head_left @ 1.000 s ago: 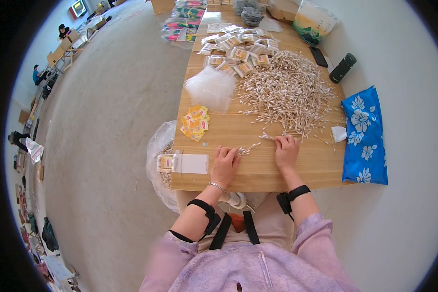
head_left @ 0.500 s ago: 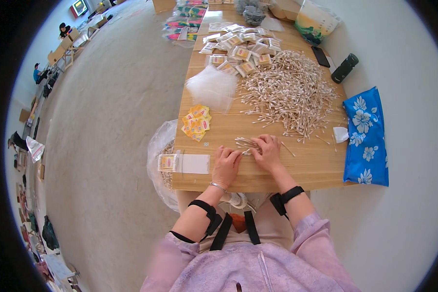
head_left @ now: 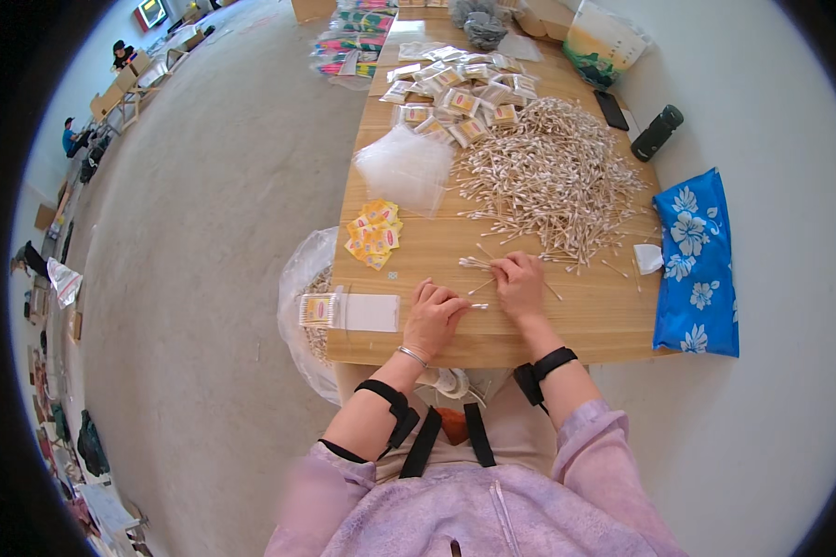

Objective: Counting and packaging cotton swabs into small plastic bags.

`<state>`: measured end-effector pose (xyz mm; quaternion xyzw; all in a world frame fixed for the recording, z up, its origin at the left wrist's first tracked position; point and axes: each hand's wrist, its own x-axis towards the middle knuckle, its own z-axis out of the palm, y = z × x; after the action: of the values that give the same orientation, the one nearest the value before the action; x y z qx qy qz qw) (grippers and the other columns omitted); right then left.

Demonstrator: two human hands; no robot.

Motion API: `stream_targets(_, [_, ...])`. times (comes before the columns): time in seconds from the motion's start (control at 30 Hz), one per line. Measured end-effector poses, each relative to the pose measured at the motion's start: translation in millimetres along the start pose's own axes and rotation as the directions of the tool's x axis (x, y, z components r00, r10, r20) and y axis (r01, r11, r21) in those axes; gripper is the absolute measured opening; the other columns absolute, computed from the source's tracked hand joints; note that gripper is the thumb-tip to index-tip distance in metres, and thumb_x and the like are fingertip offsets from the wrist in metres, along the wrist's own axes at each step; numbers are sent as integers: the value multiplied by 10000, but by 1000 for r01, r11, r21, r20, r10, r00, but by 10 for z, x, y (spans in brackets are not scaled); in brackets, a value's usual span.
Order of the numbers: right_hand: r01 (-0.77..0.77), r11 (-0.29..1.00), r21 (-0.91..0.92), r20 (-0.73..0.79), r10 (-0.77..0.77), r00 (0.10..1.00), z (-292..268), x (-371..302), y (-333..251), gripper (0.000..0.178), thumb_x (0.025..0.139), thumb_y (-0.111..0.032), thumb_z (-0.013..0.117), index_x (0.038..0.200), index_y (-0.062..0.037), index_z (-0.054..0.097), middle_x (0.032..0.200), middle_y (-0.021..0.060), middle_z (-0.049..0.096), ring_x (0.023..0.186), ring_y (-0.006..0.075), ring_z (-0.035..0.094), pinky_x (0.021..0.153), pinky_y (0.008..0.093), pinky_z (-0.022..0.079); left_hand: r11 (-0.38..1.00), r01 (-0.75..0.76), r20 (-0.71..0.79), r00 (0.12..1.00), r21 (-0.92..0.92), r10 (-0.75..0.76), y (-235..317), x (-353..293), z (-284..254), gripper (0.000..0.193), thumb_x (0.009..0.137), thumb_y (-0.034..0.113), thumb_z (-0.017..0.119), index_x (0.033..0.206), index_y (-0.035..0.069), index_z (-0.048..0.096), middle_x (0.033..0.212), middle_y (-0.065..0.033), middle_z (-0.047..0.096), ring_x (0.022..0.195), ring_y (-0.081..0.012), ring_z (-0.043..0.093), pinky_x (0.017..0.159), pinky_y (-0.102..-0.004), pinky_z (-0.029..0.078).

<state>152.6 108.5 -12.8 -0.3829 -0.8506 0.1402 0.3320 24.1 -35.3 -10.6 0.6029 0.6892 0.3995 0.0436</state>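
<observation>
My left hand [head_left: 437, 316] is near the table's front edge, its fingers closed on a few cotton swabs [head_left: 479, 306] whose white tips stick out to the right. To its right, my right hand [head_left: 518, 281] pinches a small bunch of cotton swabs [head_left: 475, 264], tips fanned toward the left. A large heap of loose cotton swabs [head_left: 557, 176] spreads beyond my hands. Left of my left hand, a filled pack of swabs [head_left: 319, 311] with a yellow label adjoins a white card [head_left: 372, 313]. Yellow printed cards [head_left: 373, 237] lie scattered beyond it, before a stack of clear bags [head_left: 404, 167].
Filled swab packets [head_left: 460, 100] are piled farther back on the wooden table [head_left: 567, 339]. On the right are a blue floral pouch [head_left: 697, 269], a white tissue [head_left: 648, 258], a black bottle [head_left: 658, 133] and a phone [head_left: 611, 109]. A plastic bag [head_left: 297, 339] hangs beside the left edge.
My hands have moved apart; the right shifted slightly right and away with its bunch of swabs. A few swabs now show separately in my left fingers.
</observation>
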Motion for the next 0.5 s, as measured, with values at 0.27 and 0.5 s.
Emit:
stream_targets(0.27, [3,977,213,221,-51,974,23,-170,-268,218,769,-46,601,956,-128,677,950,32,612,971,268,525,879,388,407,989,147,-127,982,21,-143,85,9,-2,527,729,169,751,1207,99,542,1210,-145,510,1176,-334,445,1043,-425,337])
stream_targets(0.5, [-52,951,305,118,17,993,86,-192,-190,332,775,-2,545,1094,-55,618,1095,138,575,1057,308,507,947,401,393,991,106,-33,994,77,-104,21,32,19,606,752,179,719,1280,36,457,1265,-167,479,1236,-347,402,1072,-429,317])
